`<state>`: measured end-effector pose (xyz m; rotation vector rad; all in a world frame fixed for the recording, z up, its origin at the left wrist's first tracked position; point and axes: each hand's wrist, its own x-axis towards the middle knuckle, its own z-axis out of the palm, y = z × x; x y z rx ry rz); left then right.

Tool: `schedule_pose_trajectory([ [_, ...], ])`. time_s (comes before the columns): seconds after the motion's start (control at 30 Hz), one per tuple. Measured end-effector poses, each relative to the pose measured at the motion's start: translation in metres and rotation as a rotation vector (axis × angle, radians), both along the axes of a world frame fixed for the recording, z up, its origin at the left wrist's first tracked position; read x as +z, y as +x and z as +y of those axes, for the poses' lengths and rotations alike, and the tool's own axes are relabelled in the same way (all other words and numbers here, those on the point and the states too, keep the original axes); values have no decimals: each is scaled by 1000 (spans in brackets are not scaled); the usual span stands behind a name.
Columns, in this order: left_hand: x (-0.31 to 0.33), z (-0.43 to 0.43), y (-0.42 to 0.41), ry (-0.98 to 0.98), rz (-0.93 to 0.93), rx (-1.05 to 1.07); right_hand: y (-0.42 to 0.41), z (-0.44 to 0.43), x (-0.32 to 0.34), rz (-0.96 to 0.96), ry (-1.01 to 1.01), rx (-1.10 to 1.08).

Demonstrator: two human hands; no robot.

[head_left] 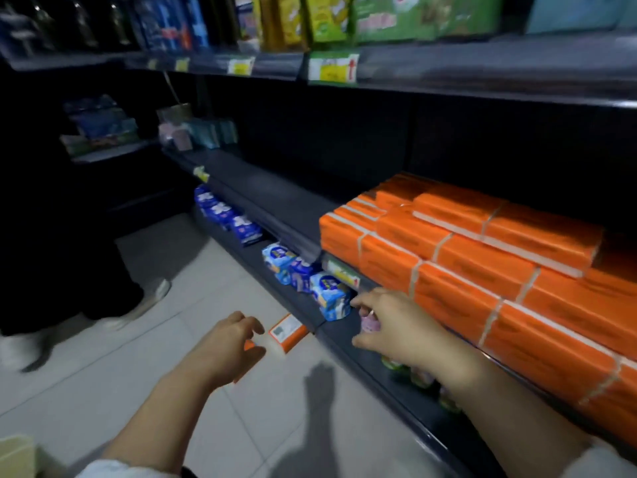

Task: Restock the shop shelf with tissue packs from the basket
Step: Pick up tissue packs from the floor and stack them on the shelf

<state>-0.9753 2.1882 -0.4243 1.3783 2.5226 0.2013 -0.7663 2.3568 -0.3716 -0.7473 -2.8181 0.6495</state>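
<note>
1. Tissue pack (287, 334): orange, with a white label panel, is being held low over the tiled floor (144, 374), just in front of the bottom shelf (339, 334) edge.
2. Left hand (234, 346): the pack is being gripped at its near end, the fingers (253, 326) being curled over the top and the thumb being kept underneath.
3. Right hand (396, 326): is being reached in over the bottom shelf, below the stocked orange stack. Its fingers are being kept loosely curled and slightly apart beside a small pink item (370, 324); whether that item is being held cannot be told through the blur.
4. Orange tissue packs (465, 257): banded with pale strips, are being kept in stacked rows on the right part of the middle shelf (262, 198); the left part of that shelf is being shown dark and bare.
5. Blue packs (331, 300): are being displayed in a row along the bottom shelf, the nearest one just beside the right hand.
6. Price tag (343, 274): is being carried on the middle shelf's front edge, just above the right hand.
7. Another person's shoes (151, 294): are being seen on the floor at the left, well apart from both hands.
</note>
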Motion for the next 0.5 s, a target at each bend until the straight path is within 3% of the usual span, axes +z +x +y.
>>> schedule_pose_trajectory([
  [0.33, -104, -52, -95, -320, -184, 173, -97, -15, -120, -442, -209, 154],
  [0.5, -166, -71, -128, -452, -206, 184, -128, -12, -197, -625, -198, 190],
])
